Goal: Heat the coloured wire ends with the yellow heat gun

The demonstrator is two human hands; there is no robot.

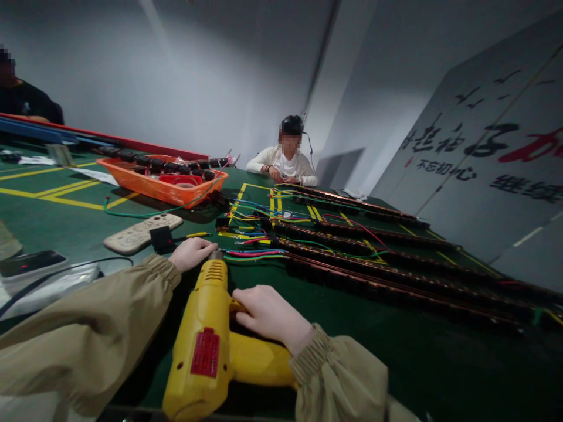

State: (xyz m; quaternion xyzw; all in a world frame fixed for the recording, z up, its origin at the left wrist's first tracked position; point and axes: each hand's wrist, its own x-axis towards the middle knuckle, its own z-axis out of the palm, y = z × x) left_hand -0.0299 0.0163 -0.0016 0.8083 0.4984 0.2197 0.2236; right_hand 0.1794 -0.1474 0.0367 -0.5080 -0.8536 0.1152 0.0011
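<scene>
A yellow heat gun (pixel 200 346) with a red label lies on its side at the bottom centre, its nozzle pointing away from me. My right hand (pixel 268 313) is at its trigger, fingers curled, above the yellow handle. Beside the nozzle, my left hand (pixel 192 253) has its fingers pressed together near the ends of several coloured wires (pixel 255 253); whatever they hold is too small to name. These wires run right into a long dark bundle with copper-coloured strips (pixel 352 276). A black block (pixel 162 239) sits just left of my left hand.
An orange basket (pixel 162 192) with dark parts stands behind a beige remote-like panel (pixel 143 233). More long bundles (pixel 396 258) extend right. White devices (pixel 33 269) and a cable are left. One person sits opposite; another is far left.
</scene>
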